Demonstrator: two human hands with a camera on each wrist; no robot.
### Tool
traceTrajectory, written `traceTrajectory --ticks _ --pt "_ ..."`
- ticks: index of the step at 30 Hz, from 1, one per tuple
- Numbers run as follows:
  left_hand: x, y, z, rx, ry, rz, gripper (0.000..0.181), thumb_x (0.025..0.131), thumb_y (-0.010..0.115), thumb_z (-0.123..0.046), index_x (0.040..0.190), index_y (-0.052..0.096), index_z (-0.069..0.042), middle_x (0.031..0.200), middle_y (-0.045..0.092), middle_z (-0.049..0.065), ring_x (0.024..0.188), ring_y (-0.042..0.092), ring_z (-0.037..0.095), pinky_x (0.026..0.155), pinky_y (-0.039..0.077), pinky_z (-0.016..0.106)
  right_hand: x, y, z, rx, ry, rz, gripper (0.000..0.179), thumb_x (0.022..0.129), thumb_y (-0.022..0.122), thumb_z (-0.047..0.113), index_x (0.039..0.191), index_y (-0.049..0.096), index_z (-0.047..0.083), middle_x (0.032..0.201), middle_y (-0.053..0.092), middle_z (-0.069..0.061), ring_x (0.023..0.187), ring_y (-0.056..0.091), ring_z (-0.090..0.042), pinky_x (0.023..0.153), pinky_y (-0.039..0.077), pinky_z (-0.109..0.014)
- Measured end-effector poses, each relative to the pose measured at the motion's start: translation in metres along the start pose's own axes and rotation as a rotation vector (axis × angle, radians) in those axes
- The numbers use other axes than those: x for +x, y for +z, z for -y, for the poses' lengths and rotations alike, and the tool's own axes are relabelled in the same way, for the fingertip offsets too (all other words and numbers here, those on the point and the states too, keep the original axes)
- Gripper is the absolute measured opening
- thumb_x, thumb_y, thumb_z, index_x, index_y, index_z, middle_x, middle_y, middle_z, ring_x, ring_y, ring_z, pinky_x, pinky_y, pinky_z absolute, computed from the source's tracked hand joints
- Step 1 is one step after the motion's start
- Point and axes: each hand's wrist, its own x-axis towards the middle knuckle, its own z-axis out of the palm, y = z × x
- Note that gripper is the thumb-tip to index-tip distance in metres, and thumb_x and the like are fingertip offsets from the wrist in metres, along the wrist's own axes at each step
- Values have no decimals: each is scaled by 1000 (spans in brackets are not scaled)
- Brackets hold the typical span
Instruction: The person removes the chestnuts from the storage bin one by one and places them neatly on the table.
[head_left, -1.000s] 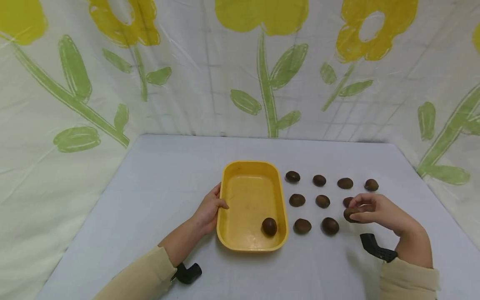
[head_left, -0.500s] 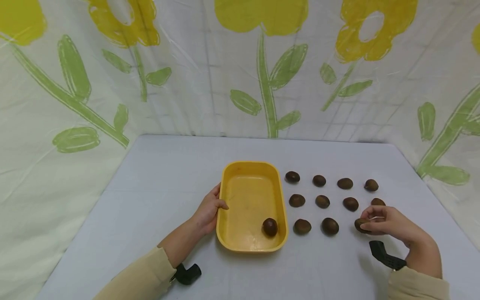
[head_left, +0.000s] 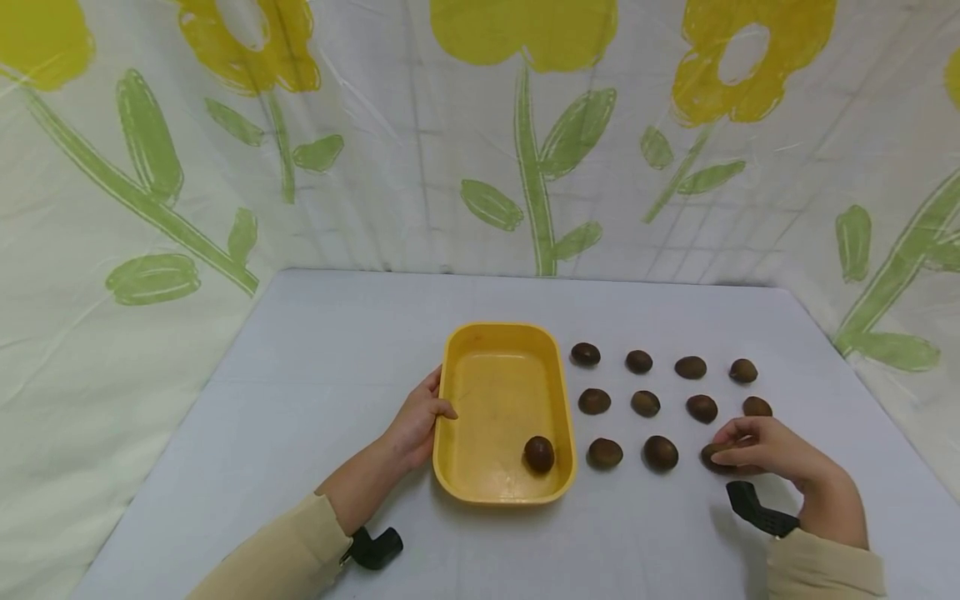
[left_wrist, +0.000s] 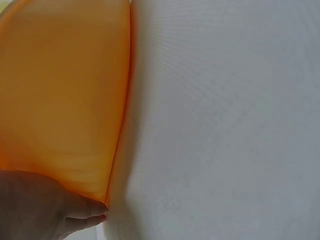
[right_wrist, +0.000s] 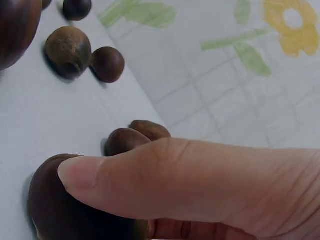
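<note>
My left hand (head_left: 415, 422) grips the left rim of a yellow plastic tray (head_left: 442, 467), thumb over the edge. The left wrist view shows fingers (left_wrist: 85, 206) at the tray's side wall (left_wrist: 90, 125). One glossy dark brown chestnut (head_left: 539, 454) lies in the tray near its front right corner. Out to the right, my right hand (head_left: 780, 454) pinches another chestnut (head_left: 712, 457) at the end of the front row, low over the table. In the right wrist view the thumb lies across that chestnut (right_wrist: 50, 195); the other fingers are mostly hidden behind it.
Several chestnuts stand in spaced rows right of the tray, among them a front-row chestnut (head_left: 660, 453) and a chestnut (head_left: 757, 407) just behind my right hand. A white cloth covers the table (head_left: 337, 333). A flower-printed curtain (head_left: 375, 167) hangs behind it.
My right hand has carried its chestnut nearer and slightly right, down to the front row, uncovering two chestnuts behind. The left hand and tray have stayed put.
</note>
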Motion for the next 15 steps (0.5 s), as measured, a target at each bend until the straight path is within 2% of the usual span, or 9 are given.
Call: traceTrajectory --ticks 8,15 --pt "0 -1 1 -1 -8 -7 86 73 35 17 151 8 -11 155 20 7 139 28 27 114 24 43 0 0 5 -18 67 2 38 84 65 20 106 62 -11 95 67 -7 78 62 -5 71 56 -29" --pt "1 -1 1 -3 -2 -4 84 75 35 16 151 9 -10 155 20 6 139 27 27 114 23 43 -6 -5 9 -50 131 -76 47 83 67 27 112 60 -9 102 62 -10 80 60 -5 72 56 -30"
